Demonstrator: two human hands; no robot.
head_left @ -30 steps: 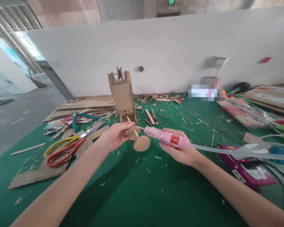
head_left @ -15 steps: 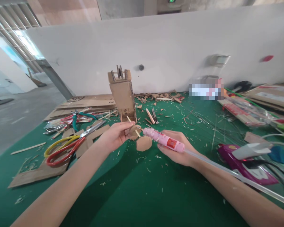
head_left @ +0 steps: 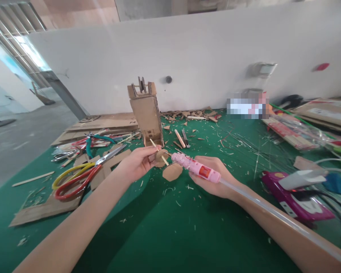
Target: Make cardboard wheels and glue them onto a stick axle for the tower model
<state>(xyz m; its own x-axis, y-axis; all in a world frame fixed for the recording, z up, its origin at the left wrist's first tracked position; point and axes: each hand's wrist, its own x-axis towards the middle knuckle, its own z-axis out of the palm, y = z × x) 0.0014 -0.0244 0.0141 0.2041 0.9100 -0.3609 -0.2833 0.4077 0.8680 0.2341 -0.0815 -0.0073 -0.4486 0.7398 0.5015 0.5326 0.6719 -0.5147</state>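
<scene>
Between its closed fingers my left hand (head_left: 136, 163) grips a thin wooden stick (head_left: 164, 160) that carries two cardboard discs. One cardboard disc (head_left: 160, 162) sits close to the fingertips; the other cardboard disc (head_left: 172, 173) is at the stick's lower end. My right hand (head_left: 226, 185) is wrapped round a pink hot glue gun (head_left: 197, 168), with a long clear glue stick (head_left: 261, 203) running out of its back. The gun's nozzle points left at the nearer disc, by the stick; whether it touches cannot be told. Behind the hands stands a cardboard tower (head_left: 145, 117) with small cardboard wheels on top.
Scissors (head_left: 82, 174) with red and yellow handles lie on cardboard scraps at left, near teal-handled pliers (head_left: 88, 146). A craft knife (head_left: 185, 138) is beyond the hands. A purple power strip (head_left: 298, 201) with cables sits at right. Shavings dot the green table (head_left: 170, 235).
The view has shifted very slightly. Both hands keep their hold, and the glue gun stays almost still with its nozzle by the nearer disc.
</scene>
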